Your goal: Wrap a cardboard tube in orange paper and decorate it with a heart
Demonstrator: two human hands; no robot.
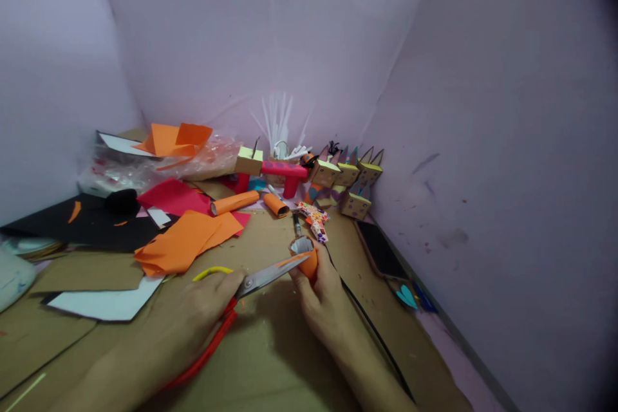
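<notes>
Your left hand (pixel 210 302) grips the scissors (pixel 270 275), fingers curled around the red and yellow handles, with the blades at the rim of the orange tube (pixel 309 266). Your right hand (pixel 322 296) holds that tube between thumb and fingers, open end up, above the cardboard sheet (pixel 270 354). Marks on the eared boxes (pixel 356 204) beyond are too small to read.

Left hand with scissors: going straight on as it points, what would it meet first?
Likely the orange tube in the right hand; the scissors overlap its rim, though depth is unclear.
</notes>
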